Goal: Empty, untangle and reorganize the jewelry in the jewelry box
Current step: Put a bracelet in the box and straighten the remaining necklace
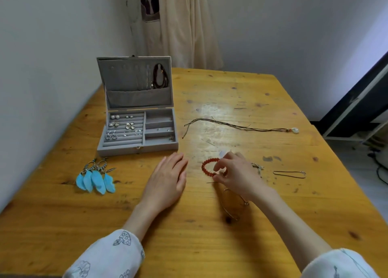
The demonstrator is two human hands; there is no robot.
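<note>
A grey jewelry box [137, 148] stands open at the table's left, with small earrings in its ring rows and a dark bead strand [160, 76] hanging in the lid. My right hand [236, 173] pinches a red bead bracelet [206, 165] that lies on the table. My left hand [168, 179] rests flat on the wood, fingers straight, just left of the bracelet. Blue feather earrings [95, 179] lie in front of the box. A brown cord necklace [237, 126] with a pale pendant stretches across the middle. A thin bangle [234, 204] sits under my right wrist.
A silver chain loop [289, 173] lies right of my right hand, and a small silver piece [257, 166] peeks out behind it. The wooden table [210, 246] meets a white wall on the left. A dark frame [357, 109] leans at the far right.
</note>
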